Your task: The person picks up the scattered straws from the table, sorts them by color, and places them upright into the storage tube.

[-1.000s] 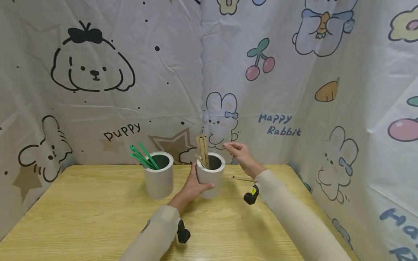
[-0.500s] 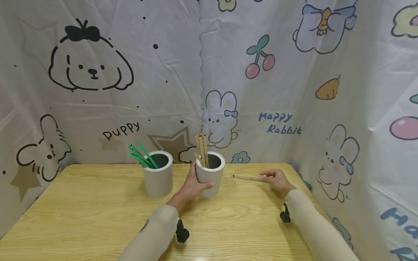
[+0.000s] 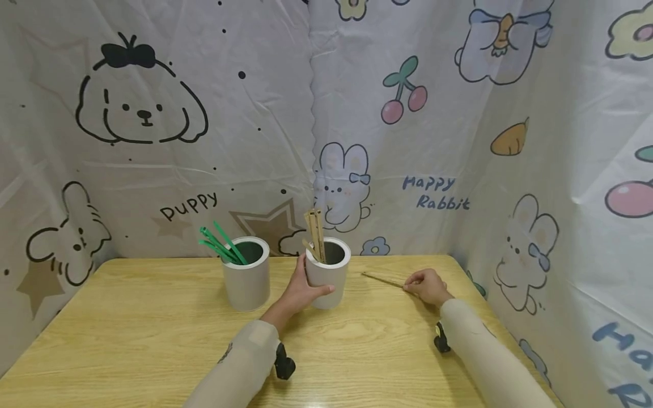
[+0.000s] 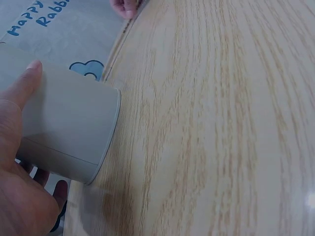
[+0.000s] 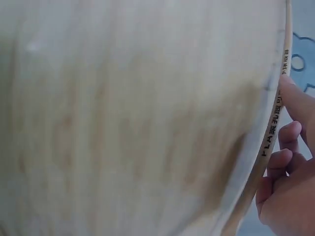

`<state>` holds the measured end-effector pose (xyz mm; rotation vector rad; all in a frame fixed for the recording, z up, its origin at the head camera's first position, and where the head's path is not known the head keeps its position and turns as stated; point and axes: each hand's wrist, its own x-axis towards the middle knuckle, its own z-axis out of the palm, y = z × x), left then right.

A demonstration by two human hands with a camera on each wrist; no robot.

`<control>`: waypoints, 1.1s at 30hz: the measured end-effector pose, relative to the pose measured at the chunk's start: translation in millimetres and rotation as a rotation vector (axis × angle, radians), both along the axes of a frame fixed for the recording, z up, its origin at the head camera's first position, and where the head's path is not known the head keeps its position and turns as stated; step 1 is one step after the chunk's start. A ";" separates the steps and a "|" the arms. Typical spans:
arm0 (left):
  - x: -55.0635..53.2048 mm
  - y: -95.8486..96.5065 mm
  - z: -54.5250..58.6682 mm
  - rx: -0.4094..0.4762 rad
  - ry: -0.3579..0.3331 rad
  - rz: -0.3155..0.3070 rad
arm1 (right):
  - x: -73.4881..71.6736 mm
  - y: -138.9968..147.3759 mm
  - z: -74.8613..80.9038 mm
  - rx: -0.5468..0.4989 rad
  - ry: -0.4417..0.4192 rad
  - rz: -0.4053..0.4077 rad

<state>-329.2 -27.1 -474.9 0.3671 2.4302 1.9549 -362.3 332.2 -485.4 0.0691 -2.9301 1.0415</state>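
My left hand [image 3: 301, 292] grips a white cylindrical cup [image 3: 325, 276], thumb across its front; the left wrist view shows the thumb along the cup wall [image 4: 74, 113]. Several tan straws [image 3: 317, 235] stand in this cup, leaning left. To the right, my right hand [image 3: 427, 286] pinches one more tan straw [image 3: 381, 279] near its right part, low over the table. Close up in the right wrist view, that straw [image 5: 272, 125] carries dark printed characters and seems to sit in a clear wrapper, under the fingers of my right hand [image 5: 293, 182].
Left of the gripped cup stands a second white cup [image 3: 247, 288] with several green straws [image 3: 227, 247] leaning left. Both cups are on a wood-grain table [image 3: 153, 340]. A printed cloth [image 3: 265, 136] hangs behind and along the sides.
My right hand has moved from beside the cup's rim down and right to the straw on the table. It now pinches that straw, which has turned slightly. The left hand stays on the cup.
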 end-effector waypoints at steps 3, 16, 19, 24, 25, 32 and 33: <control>-0.1 -0.4 -0.6 -0.001 0.000 0.003 | -1.5 -4.9 10.5 -0.099 0.022 0.020; -2.2 0.7 -4.0 0.009 0.010 0.003 | 8.3 -91.9 130.0 -0.791 0.017 0.038; -2.5 0.9 -4.6 0.012 0.019 0.001 | 10.5 -119.9 150.0 -0.933 0.008 0.077; -0.8 -0.1 -2.3 0.012 0.029 -0.001 | 12.4 -161.6 168.0 -1.069 0.035 0.138; -0.8 -0.1 -1.8 0.012 0.029 -0.001 | 12.3 -168.3 169.8 -1.083 0.040 0.150; 0.0 0.1 -0.1 0.010 0.038 -0.005 | 7.5 -198.4 168.3 -1.157 0.035 0.166; -0.1 -0.2 -0.4 0.010 0.036 -0.006 | 6.3 -201.0 166.1 -1.163 0.036 0.155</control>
